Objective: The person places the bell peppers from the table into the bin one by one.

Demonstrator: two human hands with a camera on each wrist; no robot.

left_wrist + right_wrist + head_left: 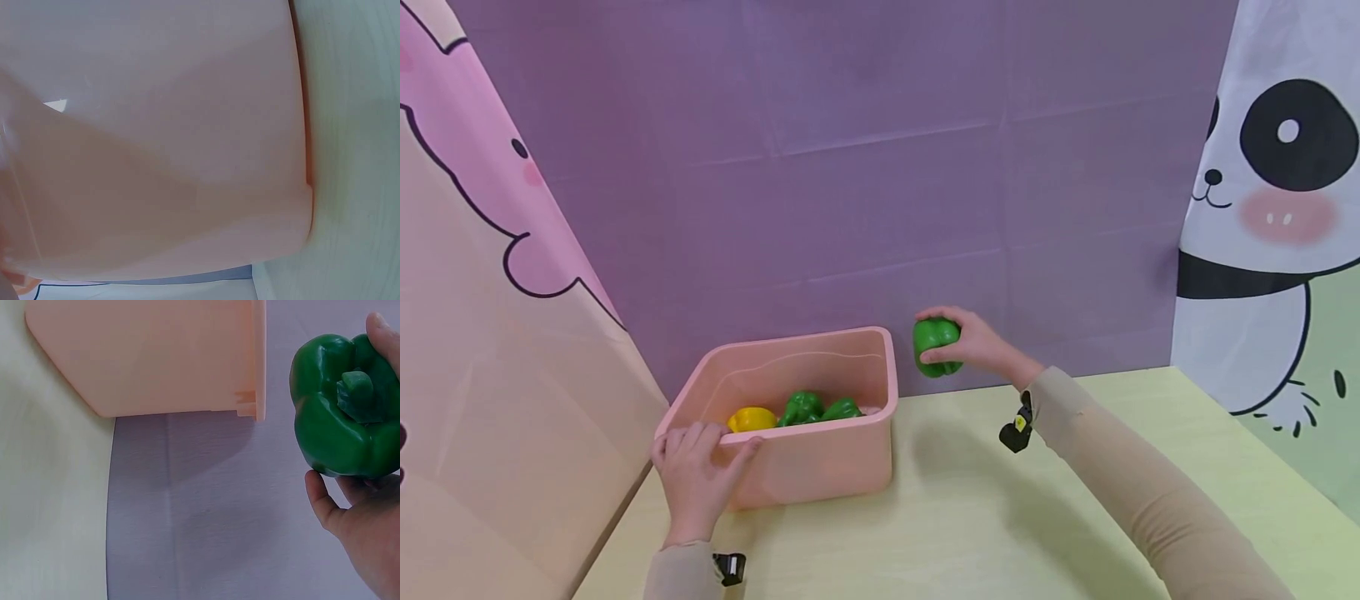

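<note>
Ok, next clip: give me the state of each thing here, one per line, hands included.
Pink tub: upright on the table, open-topped, holding peppers.
Held green pepper: lifted off the table, right of the tub, outside it.
Green peppers in tub: lying inside.
Yellow pepper: lying inside, at the near left.
Left hand: gripping the tub's near-left rim.
Right hand: gripping the held green pepper.
</note>
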